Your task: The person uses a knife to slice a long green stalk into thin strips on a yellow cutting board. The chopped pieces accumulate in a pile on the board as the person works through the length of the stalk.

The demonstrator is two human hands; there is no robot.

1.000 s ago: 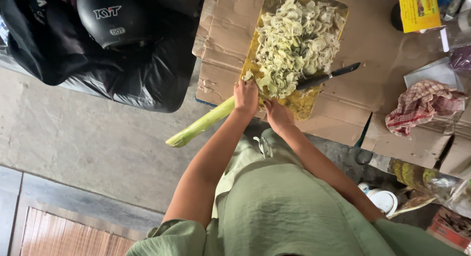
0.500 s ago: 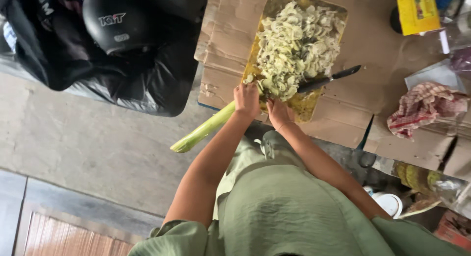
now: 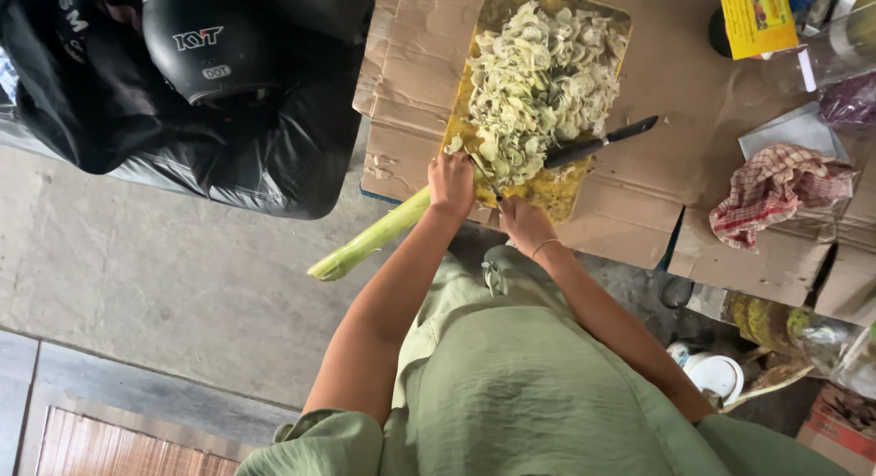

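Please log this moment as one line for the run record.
left hand: grips green stalk | right hand: holds small knife | sliced pile on yellow board

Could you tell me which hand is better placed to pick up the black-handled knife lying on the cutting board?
The right hand: it is nearer the knife, while the left hand grips the green stalk.

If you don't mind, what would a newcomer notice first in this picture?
First, the pale heap of sliced vegetable on the yellow cutting board, top centre. Below it, the left hand grips a long green stalk jutting over the floor; a black helmet sits top left.
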